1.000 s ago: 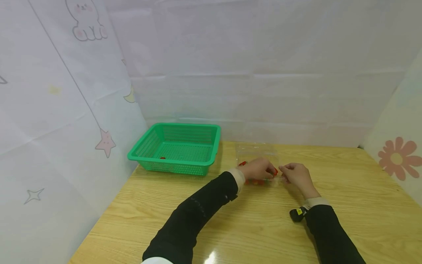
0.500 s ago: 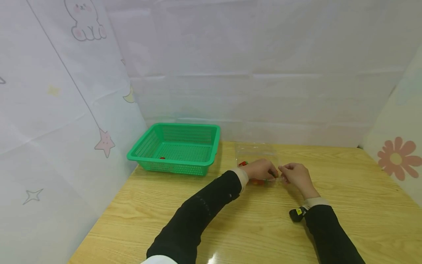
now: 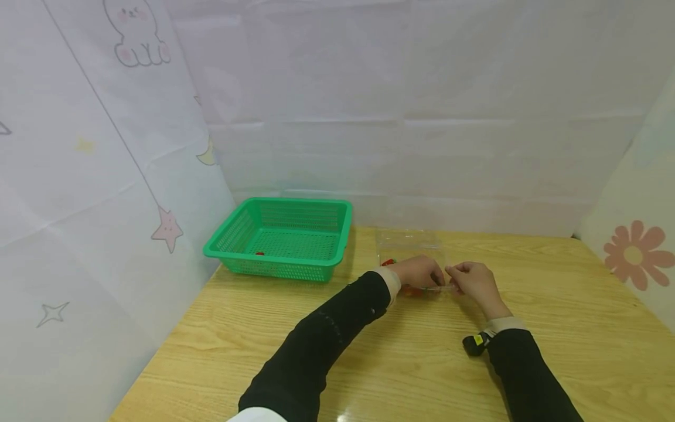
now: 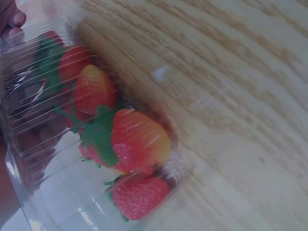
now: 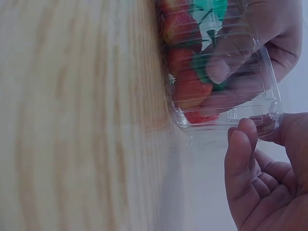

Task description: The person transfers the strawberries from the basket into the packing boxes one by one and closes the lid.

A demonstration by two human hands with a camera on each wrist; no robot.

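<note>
A clear plastic clamshell box [image 3: 408, 239] sits on the table with its lid raised at the back. Several red strawberries [image 4: 139, 139] with green leaves lie inside, seen through the ribbed wall. My left hand [image 3: 420, 271] reaches into the box; in the right wrist view its thumb and fingers close around a strawberry [image 5: 192, 92] at the near end, against the others. With thumb and fingertips, my right hand [image 3: 474, 281] pinches the box's right rim [image 5: 275, 103]. The left forearm and hand hide much of the box from the head view.
A green plastic basket [image 3: 274, 258] stands at the back left, with a small red strawberry [image 3: 260, 254] visible in it. A white printed cloth [image 3: 422, 146] hangs behind the wooden table [image 3: 401, 363].
My left hand has moved slightly right and lower into the box, and the strawberry seen at its fingertips has gone down out of sight. The right hand has stayed on the rim.
</note>
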